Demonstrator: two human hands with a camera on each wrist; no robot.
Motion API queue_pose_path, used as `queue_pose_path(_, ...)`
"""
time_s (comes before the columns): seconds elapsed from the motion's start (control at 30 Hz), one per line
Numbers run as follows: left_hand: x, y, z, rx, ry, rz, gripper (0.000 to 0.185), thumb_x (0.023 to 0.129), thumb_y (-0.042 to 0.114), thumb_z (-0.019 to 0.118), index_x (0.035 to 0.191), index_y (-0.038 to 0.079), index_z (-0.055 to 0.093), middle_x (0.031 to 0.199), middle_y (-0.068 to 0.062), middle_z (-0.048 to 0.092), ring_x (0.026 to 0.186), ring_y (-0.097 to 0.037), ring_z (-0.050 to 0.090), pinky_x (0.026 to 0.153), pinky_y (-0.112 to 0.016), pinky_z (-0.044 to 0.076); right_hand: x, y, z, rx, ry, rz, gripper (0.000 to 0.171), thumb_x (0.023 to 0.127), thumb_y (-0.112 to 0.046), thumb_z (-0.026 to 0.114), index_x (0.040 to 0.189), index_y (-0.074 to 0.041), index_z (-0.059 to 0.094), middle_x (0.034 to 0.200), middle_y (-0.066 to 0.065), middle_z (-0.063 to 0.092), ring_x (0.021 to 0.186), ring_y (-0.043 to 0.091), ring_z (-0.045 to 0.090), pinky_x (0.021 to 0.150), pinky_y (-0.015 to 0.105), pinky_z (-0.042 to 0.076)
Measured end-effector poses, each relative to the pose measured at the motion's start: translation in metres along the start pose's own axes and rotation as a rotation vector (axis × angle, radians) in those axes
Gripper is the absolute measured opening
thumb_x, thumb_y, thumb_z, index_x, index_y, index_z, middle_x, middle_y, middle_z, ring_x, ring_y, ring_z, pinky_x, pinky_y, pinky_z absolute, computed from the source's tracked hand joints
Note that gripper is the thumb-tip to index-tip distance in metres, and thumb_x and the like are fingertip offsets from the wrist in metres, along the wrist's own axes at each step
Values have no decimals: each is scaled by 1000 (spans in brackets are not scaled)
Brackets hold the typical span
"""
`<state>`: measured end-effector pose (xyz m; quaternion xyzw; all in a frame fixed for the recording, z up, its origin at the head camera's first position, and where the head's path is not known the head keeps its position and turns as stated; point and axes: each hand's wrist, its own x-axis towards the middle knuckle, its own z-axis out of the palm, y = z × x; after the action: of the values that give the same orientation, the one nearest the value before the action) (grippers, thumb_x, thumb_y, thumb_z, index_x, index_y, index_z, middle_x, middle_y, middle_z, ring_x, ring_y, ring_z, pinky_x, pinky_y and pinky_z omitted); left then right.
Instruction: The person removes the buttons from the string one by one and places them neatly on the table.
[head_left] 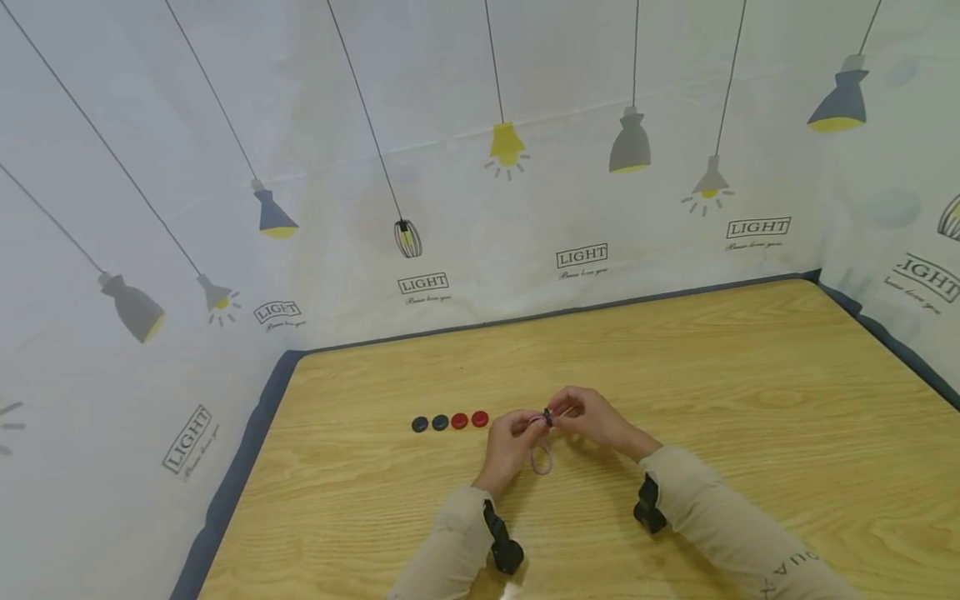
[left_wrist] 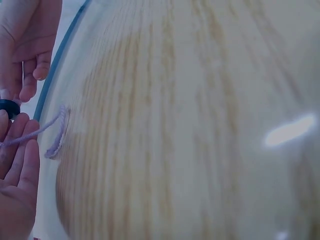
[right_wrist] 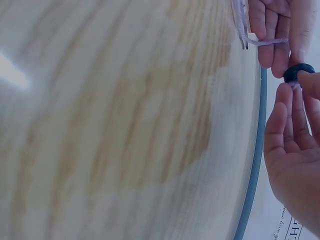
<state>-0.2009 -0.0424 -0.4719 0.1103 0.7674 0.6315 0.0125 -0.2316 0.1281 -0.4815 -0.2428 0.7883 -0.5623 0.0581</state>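
- Our fingertips (right_wrist: pixel 292 92) pinch a small black round button (head_left: pixel 548 417), right hand (head_left: pixel 596 419) gripping it.
- Our left hand (head_left: pixel 512 442) pinches pale purple yarn (head_left: pixel 542 457) dangling above the wooden table (head_left: pixel 750 375).

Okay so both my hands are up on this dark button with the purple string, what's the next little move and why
Probably draw the purple string further through the dark button. The left hand pinches the string beside the button, the right hand holds the button, and a loop hangs slack below over the table. Two black buttons and two red buttons wait in a row.
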Motion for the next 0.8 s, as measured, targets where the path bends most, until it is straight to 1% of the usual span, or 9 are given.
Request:
queue_pose_path(0.17, -1, 2, 0, 11, 0, -8, 14, 84, -2, 56, 92, -11, 62, 86, -24, 63, 81, -34, 62, 64, -26, 50, -1, -1, 0, -13, 16, 29, 12, 83, 1, 58, 92, 9, 58, 85, 15, 61, 78, 23, 57, 66, 24, 47)
queue_pose_path(0.33, -1, 2, 1, 28, 6, -2, 16, 83, 0, 58, 94, -11, 62, 91, -23, 63, 83, -31, 61, 66, -23, 49, 0, 1, 0, -37, 22, 35, 11, 83, 0, 58, 91, 7, 62, 86, 14, 63, 77, 19, 59, 67, 24, 48)
queue_pose_path(0.47, -1, 2, 1, 30, 0, -13, 18, 83, 2, 60, 96, -10, 61, 91, -21, 63, 83, -29, 61, 67, -22, 48, 0, 4, 0, -66, 32, 34, 10, 83, 0, 58, 89, 5, 64, 86, 13, 64, 76, 15, 59, 66, 24, 48)
queue_pose_path(0.57, -1, 5, 1, 36, 1, -17, 20, 83, 4, 61, 99, -8, 61, 93, -20, 63, 85, -29, 60, 70, -24, 48, 0, 5, 0, -88, 32, 1, 9, 84, 0, 57, 88, 5, 63, 84, 13, 63, 74, 15, 58, 65, 24, 48)
queue_pose_path(0.67, -2, 7, 2, 44, 1, 5, 24, 82, 5, 61, 102, -8, 59, 95, -20, 62, 87, -30, 58, 75, -30, 48, 1, 5, 0, -91, 28, -33, 9, 86, 0, 55, 89, 6, 61, 85, 13, 61, 75, 18, 58, 64, 24, 48)
queue_pose_path(0.8, -2, 8, 2, 44, -10, 18, 28, 82, 5, 62, 106, -9, 57, 97, -22, 60, 89, -32, 57, 78, -36, 46, 0, 3, 0, -52, 23, -23, 11, 87, 0, 53, 91, 8, 60, 86, 15, 60, 76, 22, 58, 65, 26, 49)
